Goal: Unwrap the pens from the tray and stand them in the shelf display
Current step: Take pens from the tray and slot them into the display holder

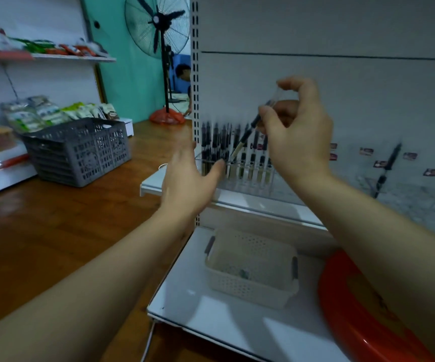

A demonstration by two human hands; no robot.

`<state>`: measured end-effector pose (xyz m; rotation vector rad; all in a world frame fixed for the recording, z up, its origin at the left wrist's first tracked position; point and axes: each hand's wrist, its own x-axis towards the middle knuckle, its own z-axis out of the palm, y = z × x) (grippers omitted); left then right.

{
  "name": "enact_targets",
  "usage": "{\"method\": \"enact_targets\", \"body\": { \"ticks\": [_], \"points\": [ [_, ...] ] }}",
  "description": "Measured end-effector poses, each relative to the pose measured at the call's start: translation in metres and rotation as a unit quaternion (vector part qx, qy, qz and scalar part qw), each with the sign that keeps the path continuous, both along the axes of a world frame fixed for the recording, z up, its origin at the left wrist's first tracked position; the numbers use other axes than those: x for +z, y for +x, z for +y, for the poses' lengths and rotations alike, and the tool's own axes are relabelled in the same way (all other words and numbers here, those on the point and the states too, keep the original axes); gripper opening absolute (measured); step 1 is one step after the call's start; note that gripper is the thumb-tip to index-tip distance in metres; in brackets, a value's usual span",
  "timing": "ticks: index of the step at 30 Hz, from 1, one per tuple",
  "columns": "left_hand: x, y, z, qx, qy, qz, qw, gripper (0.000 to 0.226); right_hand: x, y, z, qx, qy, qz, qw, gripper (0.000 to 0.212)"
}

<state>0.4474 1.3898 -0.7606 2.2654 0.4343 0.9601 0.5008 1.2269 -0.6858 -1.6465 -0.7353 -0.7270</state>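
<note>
In right hand (296,134), tilted dark pen (250,131)

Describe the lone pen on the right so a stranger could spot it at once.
Start at the white shelf back panel, then follow the upper shelf right, past the right hand. The lone pen leans tilted by itself, while the pens in the clear display stand upright in a packed row.

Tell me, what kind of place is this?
Probably a small shop. Snack packets fill the wall shelves, pens stand in a clear display rack, and a grey stocking crate sits on the floor.
</note>
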Motion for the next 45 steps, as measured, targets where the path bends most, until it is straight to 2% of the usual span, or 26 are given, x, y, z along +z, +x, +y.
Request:
{"method": "enact_targets", "body": {
  "ticks": [2,5,8,14,19,25,30,34,38,41,43,45],
  "points": [
    [-0.001,0.007,0.005,-0.017,-0.006,0.032,0.999,0.072,0.000,0.005,0.007,-0.009,-0.035,-0.009,0.999,0.030],
    [-0.001,0.012,0.006,-0.037,-0.020,0.052,0.998,0.062,0.003,0.009,0.012,-0.014,-0.065,-0.012,0.998,0.031],
    [0.003,0.011,0.005,-0.039,-0.024,0.053,0.998,0.055,0.011,0.012,0.012,-0.018,-0.103,-0.015,0.994,0.031],
    [0.005,0.009,0.009,-0.036,-0.054,0.049,0.997,0.057,0.004,0.013,0.017,0.001,-0.219,-0.004,0.976,0.031],
    [0.007,0.008,0.007,-0.035,-0.065,0.040,0.996,0.055,0.005,0.014,0.022,-0.012,-0.234,-0.026,0.972,0.032],
    [0.006,0.007,0.006,-0.036,-0.064,0.044,0.996,0.053,0.005,0.016,0.026,-0.025,-0.243,-0.002,0.970,0.030],
    [0.007,0.006,0.006,-0.039,-0.060,0.048,0.996,0.053,-0.004,0.014,0.027,-0.025,-0.273,-0.038,0.961,0.031],
    [0.006,0.008,0.008,-0.045,-0.060,0.053,0.996,0.058,-0.007,0.012,0.023,-0.022,-0.276,-0.038,0.960,0.041],
    [0.002,0.000,0.004,-0.004,-0.049,-0.005,0.999,0.068,-0.019,0.008,0.009,-0.027,-0.269,-0.064,0.961,0.054],
    [0.001,-0.018,-0.013,0.008,0.013,-0.088,0.996,0.049,-0.036,-0.001,-0.011,-0.035,-0.235,-0.093,0.967,0.051],
    [-0.006,-0.031,-0.030,-0.031,0.033,-0.122,0.992,0.030,-0.053,-0.012,-0.026,-0.022,-0.215,-0.105,0.971,0.048],
    [-0.020,-0.040,-0.047,-0.072,0.020,-0.125,0.989,0.024,-0.073,-0.023,-0.041,-0.014,-0.203,-0.108,0.973,0.047]
  ]
}}
